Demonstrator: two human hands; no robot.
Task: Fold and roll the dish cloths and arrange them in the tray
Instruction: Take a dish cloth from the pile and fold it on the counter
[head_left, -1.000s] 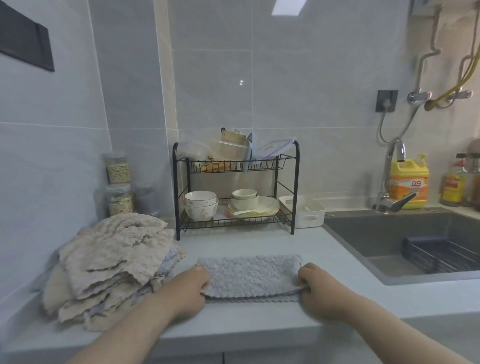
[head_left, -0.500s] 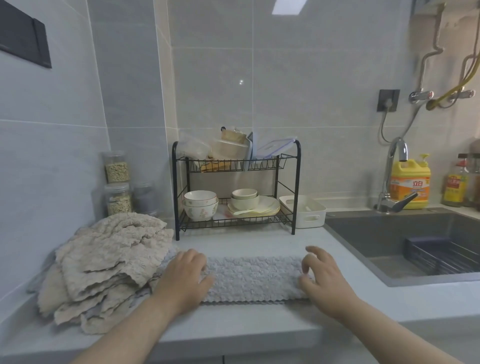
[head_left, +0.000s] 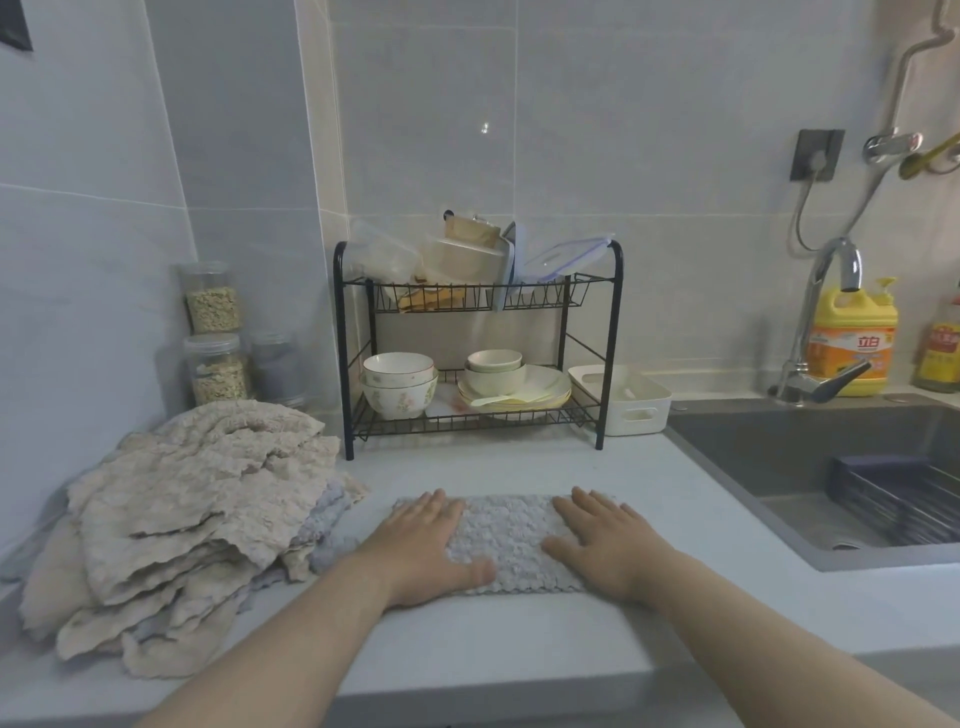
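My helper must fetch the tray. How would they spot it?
Find the black two-tier dish rack against the back wall. Beside its right leg, toward the sink, stands the tray: the only white rectangular bin, with a cut-out handle.

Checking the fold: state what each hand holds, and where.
Nothing is gripped. Left hand and right hand press flat on the grey cloth, one near each end.

Two forearms, bare along their whole visible length, come in from the bottom edge of the frame and end in a bare left hand (head_left: 423, 545) left of centre and a bare right hand (head_left: 608, 545) right of centre.
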